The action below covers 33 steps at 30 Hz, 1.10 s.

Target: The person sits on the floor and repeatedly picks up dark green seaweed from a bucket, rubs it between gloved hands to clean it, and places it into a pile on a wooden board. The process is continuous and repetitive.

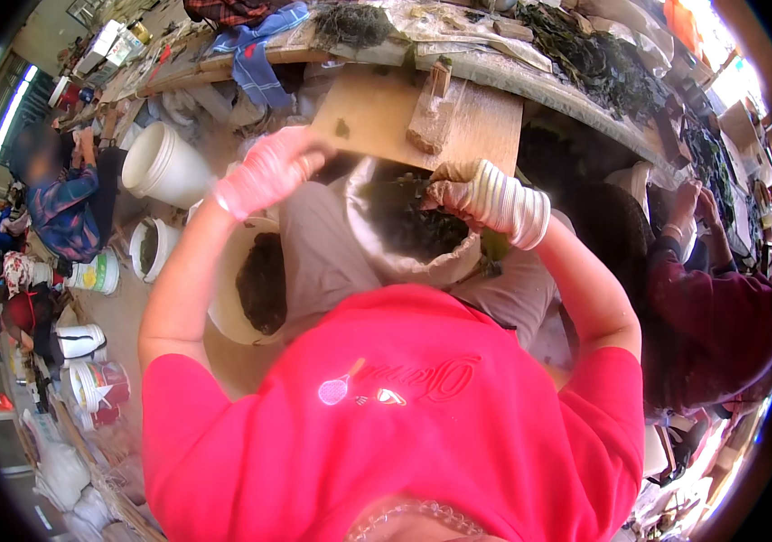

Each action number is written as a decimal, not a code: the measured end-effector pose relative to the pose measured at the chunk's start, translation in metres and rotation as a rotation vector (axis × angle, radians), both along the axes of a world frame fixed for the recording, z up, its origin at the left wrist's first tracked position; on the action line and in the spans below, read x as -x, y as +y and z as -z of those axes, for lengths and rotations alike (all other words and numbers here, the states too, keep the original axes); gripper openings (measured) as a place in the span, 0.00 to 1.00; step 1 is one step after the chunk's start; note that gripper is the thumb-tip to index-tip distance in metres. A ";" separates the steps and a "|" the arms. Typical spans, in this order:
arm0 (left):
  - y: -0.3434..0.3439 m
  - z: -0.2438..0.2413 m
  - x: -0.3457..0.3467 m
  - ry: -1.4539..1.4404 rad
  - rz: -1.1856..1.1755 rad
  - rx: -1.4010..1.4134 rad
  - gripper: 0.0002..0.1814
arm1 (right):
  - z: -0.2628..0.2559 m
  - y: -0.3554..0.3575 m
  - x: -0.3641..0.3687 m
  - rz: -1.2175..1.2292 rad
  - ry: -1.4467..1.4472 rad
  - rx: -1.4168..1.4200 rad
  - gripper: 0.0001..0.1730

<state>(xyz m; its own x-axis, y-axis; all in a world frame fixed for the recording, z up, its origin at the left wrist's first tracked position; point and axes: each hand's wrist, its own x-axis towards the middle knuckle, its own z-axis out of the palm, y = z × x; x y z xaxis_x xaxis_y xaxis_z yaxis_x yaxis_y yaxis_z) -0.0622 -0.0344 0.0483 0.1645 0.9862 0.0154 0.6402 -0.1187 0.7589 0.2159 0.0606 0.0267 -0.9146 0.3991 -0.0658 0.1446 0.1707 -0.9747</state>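
My left hand point(277, 166), in a thin pinkish glove, hangs beside the left edge of a wooden board point(365, 101). Its fingers are loosely curled and a little blurred; nothing shows between them. My right hand point(487, 200) wears a striped knit glove with stained fingertips. Those fingers are curled over the right rim of a white sack point(362, 203) between my knees; whether they grip anything is hidden. Dark leafy matter, apparently seaweed point(419, 227), lies inside the sack. On the board rests a wooden block point(430, 125) with an upright peg.
A cream tub point(226, 308) with a dark clump stands by my left leg. White buckets point(162, 162) are farther left. The workbench point(562, 91) ahead carries dark seaweed point(602, 61) and a blue cloth point(257, 54). People sit working on both sides, the right one close by.
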 end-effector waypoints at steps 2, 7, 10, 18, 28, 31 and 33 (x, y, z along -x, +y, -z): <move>0.011 0.002 -0.010 -0.349 0.040 -0.104 0.30 | 0.006 0.002 0.008 -0.047 0.065 -0.248 0.13; 0.029 0.011 -0.061 -0.226 0.320 0.015 0.32 | -0.038 -0.009 0.024 -0.098 -0.025 -0.336 0.11; 0.017 0.030 -0.052 -0.056 0.271 0.139 0.24 | -0.030 0.005 0.018 -0.213 -0.257 -0.563 0.12; 0.002 0.016 -0.031 0.212 0.212 -0.023 0.08 | 0.001 -0.004 0.007 -0.099 -0.449 -0.111 0.11; 0.014 0.036 -0.022 -0.717 -0.340 0.254 0.19 | -0.032 -0.012 0.021 0.131 -0.272 -0.698 0.11; 0.021 0.059 -0.025 -0.243 -0.046 0.470 0.14 | -0.022 0.011 0.024 0.070 -0.384 -0.996 0.09; 0.016 0.061 -0.030 -0.344 0.339 0.414 0.19 | 0.005 0.024 0.026 -0.011 -0.326 -1.143 0.09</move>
<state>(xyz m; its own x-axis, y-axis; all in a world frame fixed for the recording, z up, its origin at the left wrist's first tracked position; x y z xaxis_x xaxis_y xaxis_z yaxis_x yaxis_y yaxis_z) -0.0320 -0.0185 -0.0127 0.5221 0.8160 -0.2481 0.3298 0.0751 0.9410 0.1899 0.0848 0.0219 -0.9245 0.3697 0.0933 0.3505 0.9203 -0.1737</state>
